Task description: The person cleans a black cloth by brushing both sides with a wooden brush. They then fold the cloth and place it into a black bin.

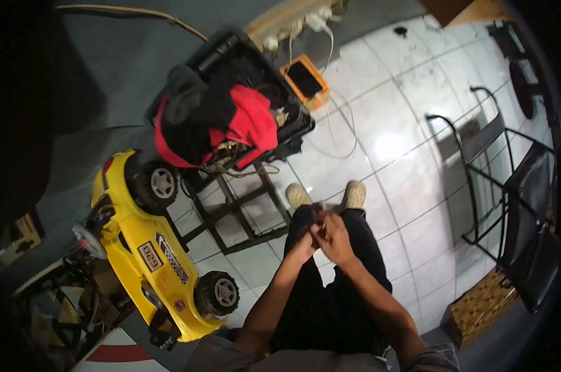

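Observation:
My left hand (pixel 305 244) and my right hand (pixel 335 240) meet in front of my dark trousers (pixel 321 310), above my knees. The fingers of both are closed and pressed close together. Something small and dark seems to be between the fingertips, too blurred to name. Below the hands, my light clogs (pixel 355 194) rest on the white tiles. To the left of my arms, a yellow toy car (pixel 138 239) with black wheels lies tipped on its side.
Ahead, a black crate (pixel 215 56) holds red and black cloth (pixel 252 121) and cables, near a black metal frame (pixel 256 239). An orange-framed box (pixel 305 80) stands by wall plugs (pixel 318 22). At right are a black metal chair (pixel 525 180) and a woven box (pixel 482 307).

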The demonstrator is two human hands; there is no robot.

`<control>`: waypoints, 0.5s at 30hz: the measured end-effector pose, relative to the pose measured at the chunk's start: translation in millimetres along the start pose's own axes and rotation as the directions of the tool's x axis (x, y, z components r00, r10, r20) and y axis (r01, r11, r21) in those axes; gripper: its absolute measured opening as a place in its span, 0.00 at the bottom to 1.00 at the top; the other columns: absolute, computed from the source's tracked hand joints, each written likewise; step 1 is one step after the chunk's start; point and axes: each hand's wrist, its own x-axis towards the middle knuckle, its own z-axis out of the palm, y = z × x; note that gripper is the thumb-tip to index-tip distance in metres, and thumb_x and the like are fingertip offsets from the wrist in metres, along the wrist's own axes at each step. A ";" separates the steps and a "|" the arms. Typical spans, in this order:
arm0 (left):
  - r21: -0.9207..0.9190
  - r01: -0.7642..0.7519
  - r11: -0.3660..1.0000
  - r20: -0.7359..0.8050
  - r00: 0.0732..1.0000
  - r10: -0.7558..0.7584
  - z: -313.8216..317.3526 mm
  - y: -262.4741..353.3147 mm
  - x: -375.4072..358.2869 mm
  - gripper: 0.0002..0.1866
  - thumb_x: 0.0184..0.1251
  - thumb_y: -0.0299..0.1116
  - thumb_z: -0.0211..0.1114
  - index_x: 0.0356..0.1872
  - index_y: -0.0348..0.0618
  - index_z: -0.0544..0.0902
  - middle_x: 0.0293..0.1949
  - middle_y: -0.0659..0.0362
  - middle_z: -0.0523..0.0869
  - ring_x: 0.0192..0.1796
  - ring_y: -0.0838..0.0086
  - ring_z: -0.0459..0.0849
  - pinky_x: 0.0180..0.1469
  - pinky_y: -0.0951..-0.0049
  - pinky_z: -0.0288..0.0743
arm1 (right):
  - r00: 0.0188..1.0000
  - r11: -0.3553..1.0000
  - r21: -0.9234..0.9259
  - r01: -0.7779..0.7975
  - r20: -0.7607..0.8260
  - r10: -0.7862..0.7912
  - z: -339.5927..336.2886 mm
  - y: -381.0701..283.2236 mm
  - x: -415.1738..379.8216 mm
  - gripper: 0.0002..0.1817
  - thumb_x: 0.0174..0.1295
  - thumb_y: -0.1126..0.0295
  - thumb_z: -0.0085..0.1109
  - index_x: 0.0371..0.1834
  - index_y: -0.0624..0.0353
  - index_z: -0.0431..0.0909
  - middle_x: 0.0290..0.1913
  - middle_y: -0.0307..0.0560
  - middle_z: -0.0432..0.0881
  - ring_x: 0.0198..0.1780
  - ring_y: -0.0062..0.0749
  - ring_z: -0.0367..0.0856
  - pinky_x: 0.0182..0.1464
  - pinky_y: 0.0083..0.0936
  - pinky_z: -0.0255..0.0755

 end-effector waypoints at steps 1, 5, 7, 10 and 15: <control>-0.046 -0.030 0.998 0.016 0.999 0.030 -4.1 -5.4 2.6 0.27 0.61 0.45 0.59 0.60 0.46 0.68 0.53 0.61 0.75 0.54 0.73 0.75 0.56 0.69 0.71 | 0.999 0.999 0.003 0.033 0.033 -0.033 -1.4 2.8 -3.0 0.17 0.57 0.67 0.59 0.48 0.61 0.73 0.45 0.57 0.74 0.48 0.49 0.74 0.51 0.33 0.68; -0.167 0.029 0.986 0.056 0.998 -0.020 53.4 5.1 -29.6 0.12 0.58 0.36 0.63 0.40 0.43 0.78 0.37 0.64 0.80 0.41 0.76 0.79 0.43 0.75 0.75 | 0.977 0.986 0.075 0.150 0.144 -0.159 -98.5 -87.9 -31.8 0.20 0.56 0.65 0.61 0.49 0.63 0.73 0.50 0.59 0.72 0.52 0.51 0.72 0.54 0.35 0.67; -0.175 0.011 0.985 0.126 0.992 0.012 87.4 15.0 -53.1 0.12 0.58 0.36 0.63 0.40 0.43 0.78 0.38 0.64 0.80 0.42 0.76 0.79 0.44 0.75 0.74 | 0.920 0.947 0.075 0.313 0.224 -0.322 -128.0 -106.7 -40.0 0.27 0.51 0.59 0.66 0.52 0.59 0.73 0.55 0.62 0.67 0.56 0.53 0.68 0.59 0.38 0.63; -0.096 -0.060 0.994 0.148 0.986 0.073 151.5 53.6 -99.5 0.13 0.64 0.35 0.58 0.48 0.44 0.75 0.38 0.65 0.78 0.40 0.78 0.77 0.44 0.75 0.73 | 0.932 0.944 0.253 0.213 0.237 -0.274 -157.1 -120.2 -35.7 0.30 0.53 0.58 0.64 0.57 0.61 0.68 0.57 0.61 0.66 0.62 0.47 0.65 0.61 0.35 0.62; -0.030 -0.167 0.986 0.058 0.984 0.168 183.9 79.0 -119.8 0.14 0.64 0.35 0.60 0.49 0.44 0.75 0.42 0.65 0.79 0.44 0.79 0.77 0.46 0.75 0.72 | 0.968 0.991 0.116 -0.062 0.251 0.031 -166.5 -129.7 -17.4 0.31 0.58 0.63 0.59 0.61 0.67 0.59 0.51 0.60 0.73 0.53 0.45 0.74 0.51 0.36 0.71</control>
